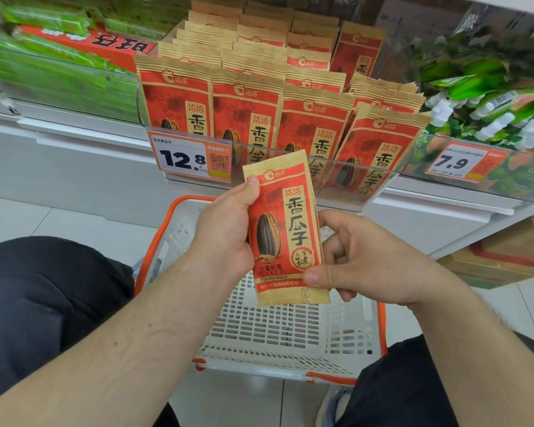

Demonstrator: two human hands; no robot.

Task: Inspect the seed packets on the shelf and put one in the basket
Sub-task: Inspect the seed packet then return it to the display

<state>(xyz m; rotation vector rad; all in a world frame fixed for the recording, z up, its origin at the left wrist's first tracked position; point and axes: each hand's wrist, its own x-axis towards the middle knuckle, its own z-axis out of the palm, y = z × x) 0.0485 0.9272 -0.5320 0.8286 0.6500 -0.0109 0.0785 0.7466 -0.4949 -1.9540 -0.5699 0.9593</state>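
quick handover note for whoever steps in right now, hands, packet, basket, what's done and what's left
Left hand: grips the seed packet along its left edge, thumb near the top.
Right hand: pinches the packet's lower right corner.
The packet is held upright above the basket, front facing the camera.
More packets stand on the shelf behind the 12.8 price tag.
Done: one packet picked and under inspection.
Left: lower it into the basket and let go.

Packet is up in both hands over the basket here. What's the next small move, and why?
Probably lower the seed packet into the basket. Left hand and right hand both grip it front-side up, directly above the basket, which looks empty where visible.
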